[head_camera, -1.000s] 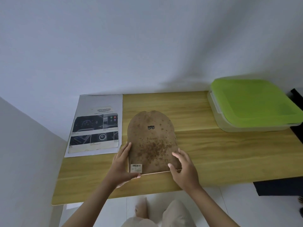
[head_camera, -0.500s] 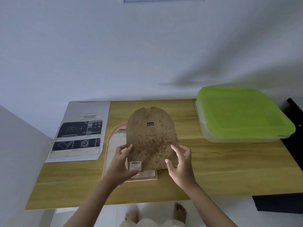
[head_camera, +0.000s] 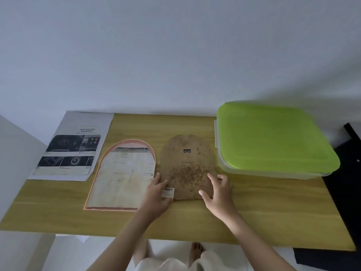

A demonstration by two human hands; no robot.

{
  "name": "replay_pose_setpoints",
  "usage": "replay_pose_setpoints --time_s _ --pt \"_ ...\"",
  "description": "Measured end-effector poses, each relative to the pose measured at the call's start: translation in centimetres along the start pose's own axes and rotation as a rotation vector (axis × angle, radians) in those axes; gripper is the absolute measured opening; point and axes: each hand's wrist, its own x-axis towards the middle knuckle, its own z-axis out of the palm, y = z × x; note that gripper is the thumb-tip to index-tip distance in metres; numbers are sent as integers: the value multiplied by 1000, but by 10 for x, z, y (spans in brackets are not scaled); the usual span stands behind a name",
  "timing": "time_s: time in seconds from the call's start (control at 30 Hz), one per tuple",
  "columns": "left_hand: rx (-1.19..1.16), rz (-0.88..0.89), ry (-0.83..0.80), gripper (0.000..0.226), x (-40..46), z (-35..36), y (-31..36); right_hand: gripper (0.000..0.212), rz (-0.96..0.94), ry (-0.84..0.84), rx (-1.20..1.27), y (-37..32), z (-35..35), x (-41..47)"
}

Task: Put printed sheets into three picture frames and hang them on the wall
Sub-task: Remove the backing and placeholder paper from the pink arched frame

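Note:
An arched picture frame (head_camera: 91, 192) lies face down on the wooden table (head_camera: 273, 208), and the pale insert sheet (head_camera: 125, 178) inside it shows. To its right the brown, spotted backing board (head_camera: 187, 165) lies flat on the table with a small black hanger near its top. My left hand (head_camera: 156, 194) pinches the board's lower left corner by the barcode label. My right hand (head_camera: 218, 192) holds the lower right edge, thumb and forefinger on top and the other fingers curled past the edge. A printed sheet (head_camera: 72, 147) with car pictures lies at the far left.
A clear box with a green lid (head_camera: 273, 137) stands at the back right of the table. The white wall (head_camera: 175, 55) rises right behind the table. A dark object (head_camera: 349, 173) stands beyond the right edge. My feet show below the table's front edge.
Both hands lifted the backing board off the frame, carried it to the right and laid it on the table. The frame with its insert sheet is now uncovered.

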Motion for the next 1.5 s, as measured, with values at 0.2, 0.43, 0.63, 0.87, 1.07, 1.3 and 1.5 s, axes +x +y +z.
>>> replay_pose_setpoints --time_s 0.2,0.43,0.63,0.87,1.07,1.3,1.5 --pt "58 -37 25 60 2 10 4 65 -56 39 -194 3 10 -1" --pt "106 -62 12 63 4 11 8 66 -40 87 -284 1 15 -2" --pt "64 7 11 60 3 -1 2 55 -59 131 -273 -11 20 -4" --pt "-9 61 201 46 -18 -57 -46 47 -259 183 -158 -88 53 10" --pt "28 -52 224 56 -33 -111 -117 60 -330 -108 -254 -155 83 36" --pt "109 19 24 81 -31 -133 -171 87 -174 -374 -528 -187 105 58" --pt "122 76 10 79 -28 -130 -182 85 -88 -362 -493 -200 107 57"
